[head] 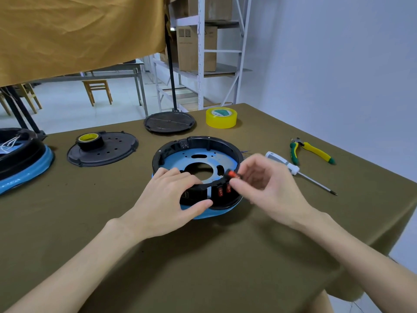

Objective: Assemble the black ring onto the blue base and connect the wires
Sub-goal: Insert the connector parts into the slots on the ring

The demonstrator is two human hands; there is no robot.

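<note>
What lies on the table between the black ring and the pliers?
In the head view, a white-handled screwdriver lies between the black ring and the pliers.

Both bare forearms reached forward over the olive cloth-covered tabletop (225, 256). The left hand (167, 199) lay palm down, fingers curled over the near rim of the round black plastic ring (200, 142), thumb along its outer wall. The right hand (266, 179), just right of that rim, pinched a small red connector (232, 173) between thumb and forefinger.

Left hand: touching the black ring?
Touching. The head view shows the left hand gripping the near rim of the black ring, fingers curled over the top and thumb pressed on its outer wall.
</note>
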